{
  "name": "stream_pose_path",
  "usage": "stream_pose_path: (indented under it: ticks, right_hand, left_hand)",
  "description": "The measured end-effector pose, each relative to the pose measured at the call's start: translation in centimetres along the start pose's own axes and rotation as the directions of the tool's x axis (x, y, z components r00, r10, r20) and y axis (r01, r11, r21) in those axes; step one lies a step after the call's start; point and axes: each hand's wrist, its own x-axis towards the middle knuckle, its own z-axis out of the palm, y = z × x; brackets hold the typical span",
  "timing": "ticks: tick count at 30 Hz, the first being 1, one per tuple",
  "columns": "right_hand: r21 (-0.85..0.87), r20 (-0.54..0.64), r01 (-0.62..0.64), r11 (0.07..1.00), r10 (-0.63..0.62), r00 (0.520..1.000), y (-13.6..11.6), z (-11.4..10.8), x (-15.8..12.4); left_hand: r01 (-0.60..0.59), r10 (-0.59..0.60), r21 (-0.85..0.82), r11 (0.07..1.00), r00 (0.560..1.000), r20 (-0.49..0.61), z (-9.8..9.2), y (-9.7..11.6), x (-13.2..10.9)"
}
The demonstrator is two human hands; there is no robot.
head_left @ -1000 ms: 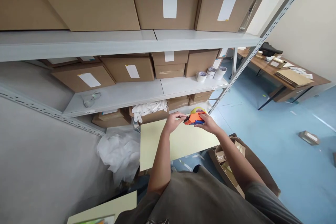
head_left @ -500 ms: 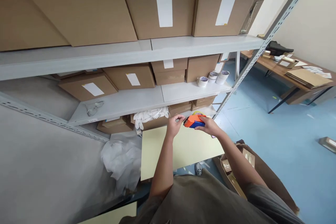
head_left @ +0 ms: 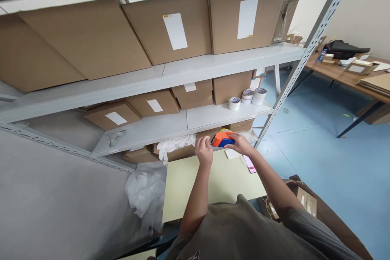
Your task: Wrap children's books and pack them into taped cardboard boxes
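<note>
My right hand (head_left: 241, 145) is wrapped round an orange and blue tape dispenser (head_left: 222, 139), held in the air above a pale yellow tabletop (head_left: 189, 187). A bit of yellow shows at its far side. Its dark front end points left, toward my left hand (head_left: 204, 150). The fingers of my left hand are pinched together right beside that end. Anything between them is too small to make out. Beyond my right forearm a pink-edged item (head_left: 251, 165) and a white box-like piece (head_left: 232, 153) lie on the tabletop.
A grey metal shelf (head_left: 146, 124) holds cardboard boxes (head_left: 179, 28), several white tape rolls (head_left: 234, 103) and white gloves (head_left: 175, 144). Clear plastic sheeting (head_left: 144, 191) hangs left of the tabletop. An open carton (head_left: 332, 221) stands on the right, with a wooden desk (head_left: 338, 69) farther off.
The view has tilted up and turned slightly, showing more of the upper shelf. My left fingers have turned more upright beside the dispenser. My right hand keeps its hold.
</note>
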Motion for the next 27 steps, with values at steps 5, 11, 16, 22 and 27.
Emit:
stream_pose_path:
  ticks: [5,11,16,22,27]
  right_hand:
    - [-0.025,0.018,-0.005,1.0,0.006,1.0,1.7,-0.7,1.0]
    - [0.002,0.01,0.02,1.0,-0.02,1.0,3.4,-1.6,2.3]
    - [0.022,0.027,0.012,1.0,-0.013,1.0,4.6,-2.0,3.1]
    - [0.044,0.061,-0.002,0.999,0.0,0.998,5.7,-1.9,4.5]
    - [0.002,0.091,-0.026,1.0,0.026,0.995,7.1,-1.6,5.4]
  left_hand:
    - [0.03,-0.031,0.021,0.999,0.999,0.016,2.1,-0.7,0.5]
    - [-0.059,0.063,0.069,0.996,0.997,-0.049,4.1,-0.6,1.1]
    - [-0.08,0.09,0.123,0.989,0.993,-0.078,4.8,-0.3,1.9]
    - [0.019,-0.005,0.132,0.991,0.994,-0.107,5.8,-0.3,2.1]
    - [0.241,-0.238,0.042,0.97,0.969,-0.073,5.5,-1.6,2.5]
